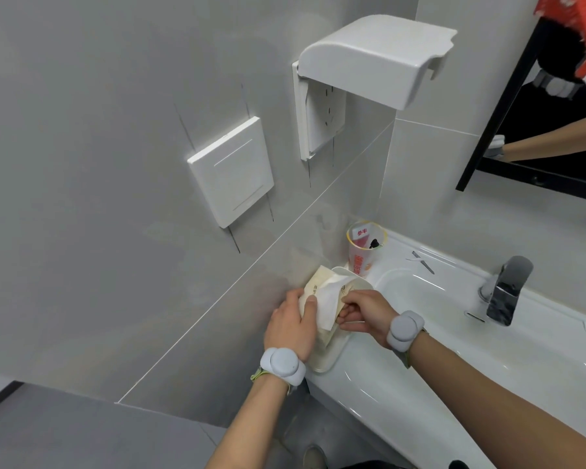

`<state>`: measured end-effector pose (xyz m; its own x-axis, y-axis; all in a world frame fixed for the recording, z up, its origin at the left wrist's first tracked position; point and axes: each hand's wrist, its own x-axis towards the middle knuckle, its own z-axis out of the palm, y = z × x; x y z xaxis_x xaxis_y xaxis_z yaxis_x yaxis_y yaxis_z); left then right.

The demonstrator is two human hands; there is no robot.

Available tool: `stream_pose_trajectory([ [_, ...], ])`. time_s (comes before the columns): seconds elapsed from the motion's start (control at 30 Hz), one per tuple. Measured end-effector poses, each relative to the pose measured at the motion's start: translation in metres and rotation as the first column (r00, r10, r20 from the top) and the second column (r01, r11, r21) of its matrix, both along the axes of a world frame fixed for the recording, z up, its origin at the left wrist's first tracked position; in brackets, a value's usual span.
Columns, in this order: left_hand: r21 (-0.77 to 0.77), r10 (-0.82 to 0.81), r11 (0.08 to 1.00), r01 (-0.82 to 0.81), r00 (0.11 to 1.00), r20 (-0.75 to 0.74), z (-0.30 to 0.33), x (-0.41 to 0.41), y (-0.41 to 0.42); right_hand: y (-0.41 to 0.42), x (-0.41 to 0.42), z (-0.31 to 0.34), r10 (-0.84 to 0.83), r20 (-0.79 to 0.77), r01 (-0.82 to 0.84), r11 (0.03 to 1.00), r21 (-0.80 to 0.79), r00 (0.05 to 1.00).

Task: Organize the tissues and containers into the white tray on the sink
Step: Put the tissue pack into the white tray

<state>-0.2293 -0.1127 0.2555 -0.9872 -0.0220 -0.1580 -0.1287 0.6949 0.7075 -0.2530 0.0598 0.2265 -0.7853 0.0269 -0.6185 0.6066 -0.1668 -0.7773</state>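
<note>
A beige tissue pack (313,282) with a white tissue (329,299) sticking out of its top lies in the white tray (332,355) at the sink's left corner, against the wall. My left hand (290,324) presses on the pack's left side, thumb on top. On the right, my right hand (362,309) has its fingers curled on the pack's right edge beside the tissue. A clear plastic cup (364,247) with red print stands upright just behind the tray, holding a small white and red packet.
The white sink basin (430,306) lies to the right, with a chrome faucet (504,289) at the back. Small metal tweezers (423,262) rest on the rim. A wall switch (232,170), a covered socket (369,62) and a black-framed mirror (538,130) hang above.
</note>
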Motion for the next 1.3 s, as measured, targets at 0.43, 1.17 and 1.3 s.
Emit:
stream_pose_trajectory([
  [0.43,-0.111,-0.061,0.991,0.079,0.986,0.158,-0.013,-0.001,-0.006,-0.009,0.02,-0.02,0.1,0.128,-0.106,0.994,0.037,0.987],
  [1.17,-0.128,-0.126,0.979,0.159,0.964,0.235,-0.056,0.009,-0.016,-0.018,0.013,-0.036,0.265,0.162,-0.308,0.867,0.391,0.951],
  [1.3,-0.149,-0.063,0.984,0.097,0.974,0.217,-0.055,0.007,-0.017,-0.015,0.014,-0.039,0.285,0.154,-0.324,0.837,0.441,0.946],
])
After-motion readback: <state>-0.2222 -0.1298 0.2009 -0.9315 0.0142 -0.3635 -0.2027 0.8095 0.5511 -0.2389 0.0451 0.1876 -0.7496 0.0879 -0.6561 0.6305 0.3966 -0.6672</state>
